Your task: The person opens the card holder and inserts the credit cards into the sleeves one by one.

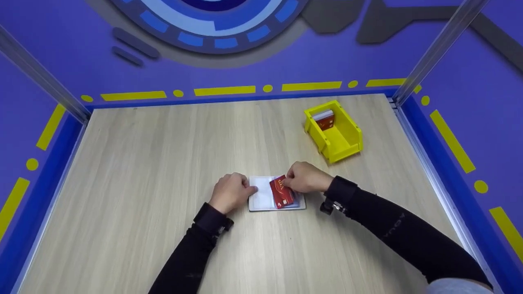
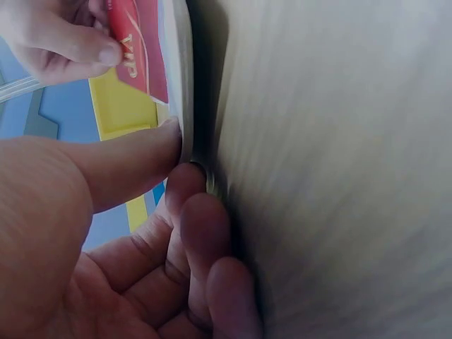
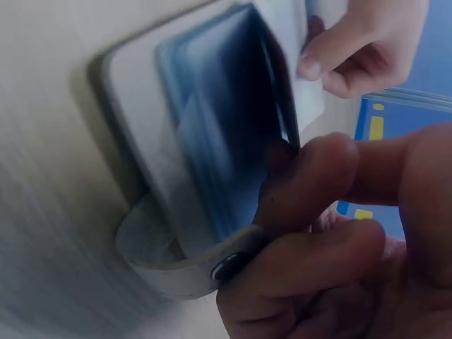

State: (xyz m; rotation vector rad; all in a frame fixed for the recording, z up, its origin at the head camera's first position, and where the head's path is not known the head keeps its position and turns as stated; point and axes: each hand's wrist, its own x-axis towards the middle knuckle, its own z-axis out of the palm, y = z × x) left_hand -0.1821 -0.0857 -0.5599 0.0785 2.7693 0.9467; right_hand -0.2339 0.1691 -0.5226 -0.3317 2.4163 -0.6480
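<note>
Clock positions were taken about the card holder [image 1: 261, 194] as seen in the head view. The left hand [image 1: 231, 192] stood at nine o'clock, forearm entering from seven; its fingers were curled, thumb above and forefinger at the edge, gripping the near rim of the card holder. The right hand [image 1: 307, 177] stood at two o'clock, forearm entering from four, thumb and forefinger pinching a red card [image 1: 281, 194] by its one o'clock edge. Counted: two hands, two black sleeves [image 1: 392, 228], one card holder, one yellow bin [image 1: 346, 152] and one card in hand. The red card, marked VIP, was tilted over the three o'clock half of the card holder, its top toward eleven; whether any part sat within a pocket could not be determined. The card holder lay open on the wooden tabletop [image 1: 143, 183], white at nine o'clock, with translucent pages [image 3: 205, 134] at three and one strap [image 3: 169, 275] bearing a dark snap. The yellow bin stood between one and two o'clock, containing stacked cards [image 1: 326, 122] at its eleven o'clock end, their number not countable
</note>
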